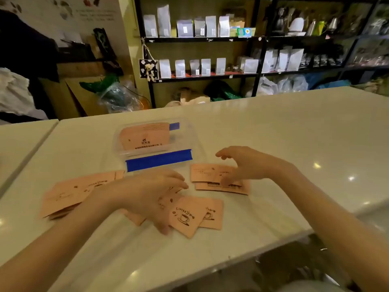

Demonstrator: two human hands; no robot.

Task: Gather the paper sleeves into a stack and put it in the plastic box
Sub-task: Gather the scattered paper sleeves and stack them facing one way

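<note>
Several tan paper sleeves printed with coffee cups lie scattered on the white table [273,131]. One group [69,192] spreads at the left, two sleeves [189,216] lie in the middle, and two more [207,175] sit at the right. A clear plastic box [153,137] with blue clips stands behind them, with sleeves inside it. My left hand [151,192] rests palm down on the middle sleeves, fingers spread. My right hand [242,165] hovers over the right pair, fingers apart, thumb touching the top sleeve.
Behind the table, black shelves [210,40] hold rows of silver and white pouches. Bags and cardboard boxes [117,95] sit on the floor at the back left. The table's front edge runs diagonally at the lower right.
</note>
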